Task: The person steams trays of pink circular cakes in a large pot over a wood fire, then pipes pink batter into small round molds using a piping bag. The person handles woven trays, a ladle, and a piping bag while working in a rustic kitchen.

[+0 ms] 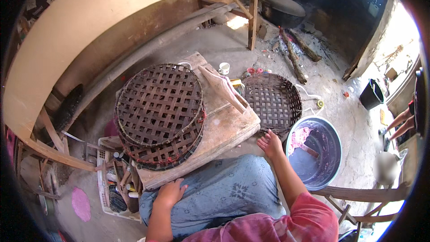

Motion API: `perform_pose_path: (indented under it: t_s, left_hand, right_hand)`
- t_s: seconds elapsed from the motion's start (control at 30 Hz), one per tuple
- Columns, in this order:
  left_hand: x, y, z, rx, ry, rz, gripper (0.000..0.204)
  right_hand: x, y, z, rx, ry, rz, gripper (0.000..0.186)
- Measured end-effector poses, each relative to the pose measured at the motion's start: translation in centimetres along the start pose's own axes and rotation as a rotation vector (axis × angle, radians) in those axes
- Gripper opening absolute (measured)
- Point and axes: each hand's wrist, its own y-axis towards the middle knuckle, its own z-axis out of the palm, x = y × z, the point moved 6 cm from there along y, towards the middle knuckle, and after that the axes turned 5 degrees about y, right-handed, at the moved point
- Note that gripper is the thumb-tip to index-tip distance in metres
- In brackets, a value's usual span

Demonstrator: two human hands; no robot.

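My left hand (171,192) lies flat on my skirted lap, its fingers slightly spread and empty. My right hand (270,144) is beyond my knee with fingers apart, at the near rim of a shallow woven basket (268,101) on the floor; whether the fingertips touch it I cannot tell. Right of that hand stands a large blue-grey tub (330,170), holding a pink mass (299,140) and a flat brown piece (309,150). Ahead on the left, dark openwork baskets (160,103) are stacked on a low wooden table (224,125), beside an angled wooden piece (221,85).
A white crate (104,192) of tools and bottles sits left of the table. A white cup (224,68) stands beyond it. Burning logs (293,58) lie under a large black pot (283,11). A black bucket (371,94) stands far right, near another person's legs (401,118).
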Motion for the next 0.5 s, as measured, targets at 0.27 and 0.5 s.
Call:
perform_pose_path:
  t_s: [0.27,0.5]
  left_hand:
    - [-0.9,-2.8,-0.6,-0.189,-0.014,-0.079,0.039]
    - [-2.9,-0.5,-0.2,-0.192,-0.053,-0.059,0.038]
  right_hand:
    - [-0.7,19.5,-6.0,-0.174,0.21,0.057,0.068]
    - [4.3,21.5,-3.7,-0.023,0.126,0.16,0.029]
